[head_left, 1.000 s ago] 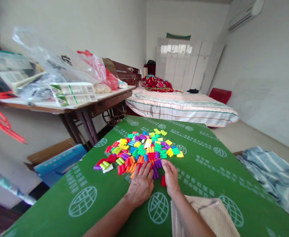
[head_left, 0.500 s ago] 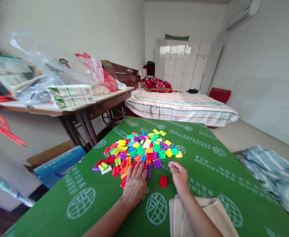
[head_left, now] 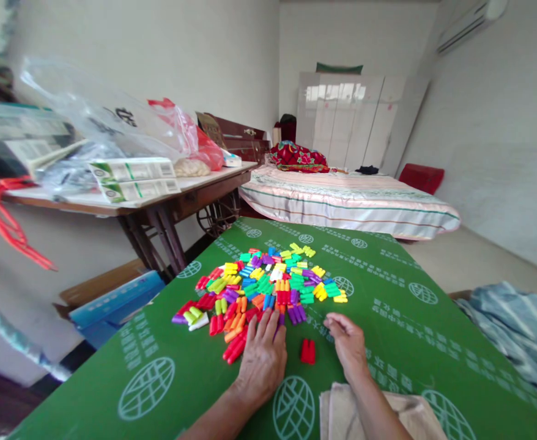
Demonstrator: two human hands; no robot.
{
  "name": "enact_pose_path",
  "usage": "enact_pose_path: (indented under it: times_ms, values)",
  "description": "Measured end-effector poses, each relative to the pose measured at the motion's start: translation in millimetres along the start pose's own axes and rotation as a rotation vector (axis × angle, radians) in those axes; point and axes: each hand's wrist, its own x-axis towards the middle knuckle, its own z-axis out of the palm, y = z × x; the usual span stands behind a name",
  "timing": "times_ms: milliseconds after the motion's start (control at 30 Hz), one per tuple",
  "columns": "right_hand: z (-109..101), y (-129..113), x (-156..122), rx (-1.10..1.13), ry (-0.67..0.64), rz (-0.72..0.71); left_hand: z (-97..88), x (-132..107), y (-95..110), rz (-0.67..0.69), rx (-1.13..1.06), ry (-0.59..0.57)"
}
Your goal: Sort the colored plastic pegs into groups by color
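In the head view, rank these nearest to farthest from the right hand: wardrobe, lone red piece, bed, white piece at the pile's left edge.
1. Lone red piece: on the green table, just left of the right hand.
2. White piece: farther left, at the pile's edge.
3. Bed: beyond the table's far edge.
4. Wardrobe: at the back, behind the bed.

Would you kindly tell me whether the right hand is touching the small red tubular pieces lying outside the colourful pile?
Apart: the head view plainly shows green printed tabletop between the bare right hand and the small red tubular pieces.
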Motion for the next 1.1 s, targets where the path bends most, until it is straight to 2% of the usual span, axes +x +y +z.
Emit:
enact_pose_path:
  times_ms: [133,333,567,667,833,933,1100]
  values:
    - [-1,2,0,-0.038,-0.023,-0.028,-2.6,8,17,0.05,-0.116,-0.024]
    - [-3,0,-2,-0.057,-0.043,-0.039,-4.6,21,37,0.244,-0.262,-0.228]
    - [-5,-3,-5,-0.053,-0.057,0.008,-1.2,19,43,0.325,-0.348,-0.343]
    - [-4,-7,-5,-0.051,-0.058,0.015,-3.2,23,37,0.295,-0.311,-0.414]
    - [-3,-12,-5,-0.05,-0.044,-0.004,-4.8,32,32,0.108,-0.214,-0.552]
    - [-3,-12,-5,-0.058,-0.041,-0.004,-1.7,31,41,0.131,-0.206,-0.542]
    - [-4,-13,-4,-0.038,-0.036,0.012,12.2,30,61,0.226,-0.261,-0.436]
